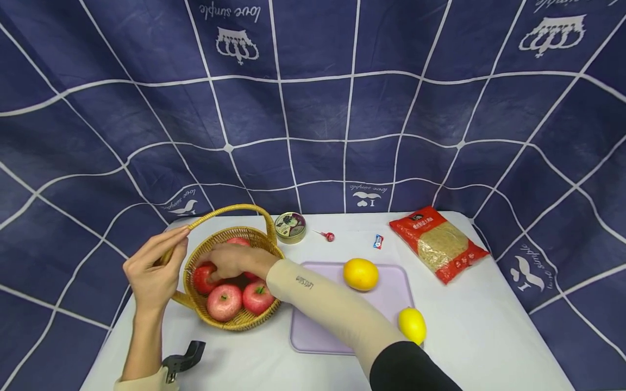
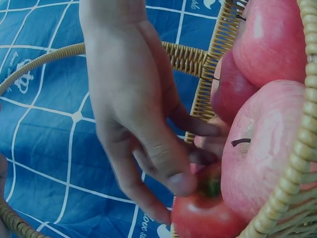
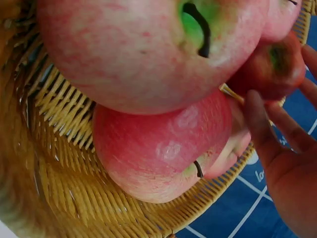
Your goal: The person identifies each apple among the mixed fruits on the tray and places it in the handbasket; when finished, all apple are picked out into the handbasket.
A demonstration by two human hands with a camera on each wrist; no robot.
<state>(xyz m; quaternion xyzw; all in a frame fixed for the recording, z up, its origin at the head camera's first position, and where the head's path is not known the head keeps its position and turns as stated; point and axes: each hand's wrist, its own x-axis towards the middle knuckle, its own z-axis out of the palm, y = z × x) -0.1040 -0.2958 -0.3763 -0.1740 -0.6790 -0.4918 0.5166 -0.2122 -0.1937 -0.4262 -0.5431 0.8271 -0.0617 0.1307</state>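
Observation:
A wicker basket [image 1: 235,326] on the left of the table holds several pink-red apples [image 1: 225,302]. My left hand [image 1: 158,260] grips the basket's arched handle [image 1: 235,207] on its left side. Reaching across from the right, my right hand [image 1: 232,262] is down inside the basket. Its thumb and fingers lie around a shiny red tomato [image 2: 205,215] with a green top, at the basket's left side. In the right wrist view, the thumb touches one side of the tomato [image 3: 275,69] and fingers lie at the other.
A lilac tray [image 1: 323,331] bears a yellow-orange lemon [image 1: 361,274], with a yellow lemon [image 1: 412,326] at its right edge. Behind are a round tin [image 1: 290,227], a red lollipop [image 1: 330,237], a small wrapped candy [image 1: 378,241] and a red food bag [image 1: 437,241].

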